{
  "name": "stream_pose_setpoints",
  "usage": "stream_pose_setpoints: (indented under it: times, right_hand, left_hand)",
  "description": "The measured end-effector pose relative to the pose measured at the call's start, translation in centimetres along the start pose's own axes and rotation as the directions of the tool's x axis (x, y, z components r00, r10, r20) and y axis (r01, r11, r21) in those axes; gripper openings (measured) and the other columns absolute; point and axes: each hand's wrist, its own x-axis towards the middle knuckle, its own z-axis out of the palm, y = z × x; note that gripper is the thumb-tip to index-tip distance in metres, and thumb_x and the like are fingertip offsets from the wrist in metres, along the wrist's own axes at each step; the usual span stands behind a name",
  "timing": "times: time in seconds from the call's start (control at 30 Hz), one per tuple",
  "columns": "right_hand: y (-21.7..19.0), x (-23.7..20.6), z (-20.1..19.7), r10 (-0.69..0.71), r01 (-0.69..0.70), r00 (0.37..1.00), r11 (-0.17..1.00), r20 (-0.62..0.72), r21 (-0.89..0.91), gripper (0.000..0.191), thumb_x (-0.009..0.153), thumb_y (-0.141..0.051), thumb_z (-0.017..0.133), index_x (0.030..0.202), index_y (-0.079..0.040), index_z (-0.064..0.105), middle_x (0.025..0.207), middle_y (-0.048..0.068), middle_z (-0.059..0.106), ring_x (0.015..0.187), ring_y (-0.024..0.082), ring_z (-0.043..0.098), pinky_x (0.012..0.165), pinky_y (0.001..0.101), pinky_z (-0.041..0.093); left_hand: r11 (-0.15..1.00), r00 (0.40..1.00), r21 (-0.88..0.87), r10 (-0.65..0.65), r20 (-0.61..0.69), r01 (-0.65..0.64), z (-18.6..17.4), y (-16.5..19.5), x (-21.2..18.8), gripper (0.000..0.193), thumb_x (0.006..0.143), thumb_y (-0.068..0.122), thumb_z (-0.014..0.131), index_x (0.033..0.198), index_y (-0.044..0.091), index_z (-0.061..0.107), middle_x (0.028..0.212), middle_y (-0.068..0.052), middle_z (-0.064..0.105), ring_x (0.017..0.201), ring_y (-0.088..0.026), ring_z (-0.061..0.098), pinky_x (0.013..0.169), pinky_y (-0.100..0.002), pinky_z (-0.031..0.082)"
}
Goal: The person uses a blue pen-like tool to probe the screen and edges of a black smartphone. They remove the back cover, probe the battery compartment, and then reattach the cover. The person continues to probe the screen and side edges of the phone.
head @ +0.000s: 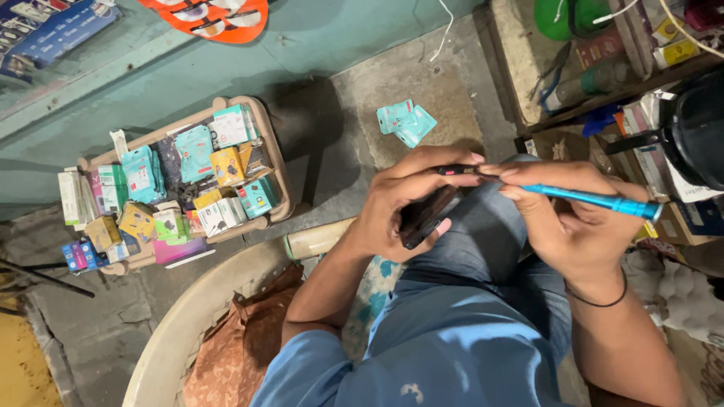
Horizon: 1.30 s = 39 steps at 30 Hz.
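From the head camera, the left hand (403, 203) wraps around a small dark phone (426, 216), fingers curled over its top edge and thumb pressed under its lower edge, so the device sits tilted above the person's lap. The right hand (566, 218) pinches a blue precision screwdriver (596, 198) between thumb and fingertips, its handle pointing off to the right and its dark tip (456, 170) lying along the phone's top edge, just at the left hand's fingertips. A thin black band (599, 301) circles the right wrist. Both forearms come out of light blue sleeves (452, 354), and the lap below is in blue-grey trousers.

On the concrete floor to the left stands a beige plastic basket (273, 151) packed with small boxed and carded accessories in teal, yellow and white; more boxes (83, 200) lean against its left edge. Two teal packets (405, 122) lie on the floor well apart from the basket, near the phone in the picture. The curved rim of a cream plastic chair (188, 316) shows at the bottom left, with patterned brown cloth (241, 347) inside it. At the top right edge a wooden shelf (520, 68) carries a green round thing, cables and small bottles. An orange and white object (215, 16) lies at the top edge of the floor.
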Motion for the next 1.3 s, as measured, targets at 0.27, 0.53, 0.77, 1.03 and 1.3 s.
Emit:
stream_pose_setpoints:
  times: [0.27, 0.53, 0.77, 1.03, 1.3]
  right_hand:
    - [0.3, 0.1, 0.3, -0.037, 0.037, 0.999, 0.999, -0.033, 0.004, 0.004, 0.103, 0.007, 0.068, 0.102, 0.008, 0.065, 0.101, 0.019, 0.073, 0.096, 0.026, 0.077, 0.090, 0.0338, 0.064]
    - [-0.6, 0.7, 0.8, -0.062, 0.062, 0.997, 0.998, -0.055, -0.001, 0.003, 0.101, 0.006, 0.067, 0.100, 0.006, 0.064, 0.098, 0.018, 0.072, 0.094, 0.027, 0.077, 0.087, 0.0348, 0.065]
    - [-1.4, 1.1, 0.4, -0.100, 0.097, 0.995, 0.986, -0.012, -0.135, 0.002, 0.099, 0.008, 0.067, 0.100, 0.006, 0.065, 0.098, 0.016, 0.073, 0.094, 0.025, 0.077, 0.085, 0.0333, 0.064]
    - [-2.1, 1.4, 0.1, -0.196, 0.206, 0.978, 0.951, 0.068, -0.230, 0.007, 0.094, 0.011, 0.067, 0.098, 0.006, 0.065, 0.097, 0.016, 0.073, 0.099, 0.029, 0.076, 0.088, 0.0364, 0.063]
    - [-2.4, 1.5, 0.1, -0.151, 0.160, 0.987, 0.969, 0.060, -0.190, 0.011, 0.094, 0.014, 0.065, 0.099, 0.004, 0.065, 0.099, 0.016, 0.073, 0.100, 0.030, 0.076, 0.087, 0.0353, 0.063]
  left_hand:
    - [1.000, 1.000, 0.010, 0.003, 0.006, -0.003, -0.1, 0.1, 0.0, 0.048, 0.088, 0.010, 0.072, 0.135, 0.004, 0.066, 0.142, -0.014, 0.059, 0.135, -0.030, 0.061, 0.117, -0.039, 0.050]
    - [1.000, 1.000, 0.014, 0.023, 0.002, -0.023, 0.0, 0.2, 0.2, 0.052, 0.084, 0.008, 0.074, 0.136, 0.005, 0.064, 0.142, -0.016, 0.059, 0.134, -0.032, 0.061, 0.115, -0.039, 0.051]
    - [1.000, 0.999, 0.011, 0.027, 0.016, -0.028, -0.1, 0.5, 0.3, 0.052, 0.085, 0.006, 0.073, 0.137, 0.005, 0.063, 0.143, -0.015, 0.058, 0.135, -0.032, 0.060, 0.115, -0.039, 0.050]
    - [1.000, 1.000, 0.021, 0.016, 0.020, -0.016, 0.0, 0.3, 0.1, 0.052, 0.086, 0.007, 0.074, 0.138, 0.007, 0.063, 0.144, -0.014, 0.058, 0.136, -0.030, 0.061, 0.117, -0.037, 0.051]
    - [1.000, 1.000, 0.015, 0.010, 0.010, -0.010, 0.2, 0.2, 0.0, 0.050, 0.086, 0.007, 0.073, 0.136, 0.005, 0.064, 0.143, -0.014, 0.058, 0.135, -0.030, 0.061, 0.117, -0.038, 0.050]
